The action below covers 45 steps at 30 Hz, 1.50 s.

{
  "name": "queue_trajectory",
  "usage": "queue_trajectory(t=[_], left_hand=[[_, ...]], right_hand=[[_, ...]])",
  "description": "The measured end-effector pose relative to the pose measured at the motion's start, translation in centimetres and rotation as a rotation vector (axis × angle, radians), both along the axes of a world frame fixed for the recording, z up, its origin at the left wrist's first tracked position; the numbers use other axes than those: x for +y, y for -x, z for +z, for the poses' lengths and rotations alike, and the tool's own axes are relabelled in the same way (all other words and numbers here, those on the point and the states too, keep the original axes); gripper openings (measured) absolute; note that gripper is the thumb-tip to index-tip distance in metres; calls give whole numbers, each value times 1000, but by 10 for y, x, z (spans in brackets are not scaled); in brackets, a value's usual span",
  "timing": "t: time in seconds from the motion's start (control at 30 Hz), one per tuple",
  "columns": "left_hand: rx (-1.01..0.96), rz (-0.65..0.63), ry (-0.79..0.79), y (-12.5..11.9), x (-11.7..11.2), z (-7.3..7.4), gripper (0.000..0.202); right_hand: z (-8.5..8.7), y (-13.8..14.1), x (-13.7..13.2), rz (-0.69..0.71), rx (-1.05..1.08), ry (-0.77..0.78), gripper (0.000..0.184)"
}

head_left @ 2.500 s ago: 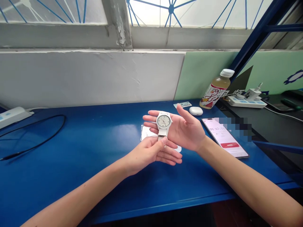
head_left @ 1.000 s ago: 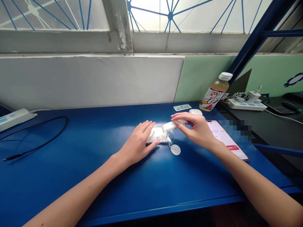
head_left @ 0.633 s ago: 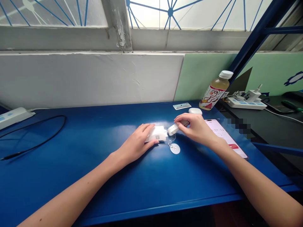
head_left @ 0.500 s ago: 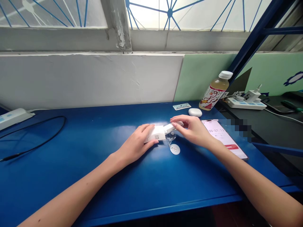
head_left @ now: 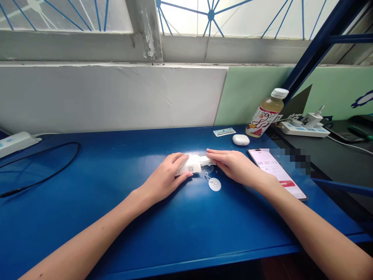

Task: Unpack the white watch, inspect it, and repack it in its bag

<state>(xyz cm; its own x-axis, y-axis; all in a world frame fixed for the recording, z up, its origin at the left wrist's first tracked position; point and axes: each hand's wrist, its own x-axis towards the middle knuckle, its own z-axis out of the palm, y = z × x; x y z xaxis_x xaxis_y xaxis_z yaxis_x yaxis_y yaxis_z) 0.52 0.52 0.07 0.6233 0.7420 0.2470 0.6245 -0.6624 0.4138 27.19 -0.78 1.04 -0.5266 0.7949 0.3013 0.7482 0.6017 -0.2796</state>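
My left hand is closed around a small white box with a printed code on its face, held low over the blue desk. A narrower white piece sticks out from the box's right end. My right hand closes on that piece from the right, its straight fingers over the top and hiding much of it. Just below, a clear round disc is partly hidden. A ball chain links it to a round silvery tag lying on the desk.
A phone showing a timer lies right of my right hand. Behind are a white earbud case, a small card and a drink bottle. Power strips stand at both sides. A black cable curves across the desk's left.
My right hand has lowered the white piece from a raised tilt to nearly level with the box, and its fingers have straightened over it. My left hand keeps its hold.
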Motion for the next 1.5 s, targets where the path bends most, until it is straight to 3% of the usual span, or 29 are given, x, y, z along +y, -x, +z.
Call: queue_trajectory(t=[0.53,0.83,1.17,1.5], left_hand=[[9,5,3,-4,-5,-1,43],[19,-7,-19,1,-2,-1,44],[14,-12,-44,1,-1,-6,43],[24,14,-53,-1,-4,-4,42]], right_hand=[[-12,11,0,-18,19,-48,33],[0,-14,9,49,-21,10,25],[-11,5,4,97,41,-13,26],[4,-6,1,51,-27,1,20]])
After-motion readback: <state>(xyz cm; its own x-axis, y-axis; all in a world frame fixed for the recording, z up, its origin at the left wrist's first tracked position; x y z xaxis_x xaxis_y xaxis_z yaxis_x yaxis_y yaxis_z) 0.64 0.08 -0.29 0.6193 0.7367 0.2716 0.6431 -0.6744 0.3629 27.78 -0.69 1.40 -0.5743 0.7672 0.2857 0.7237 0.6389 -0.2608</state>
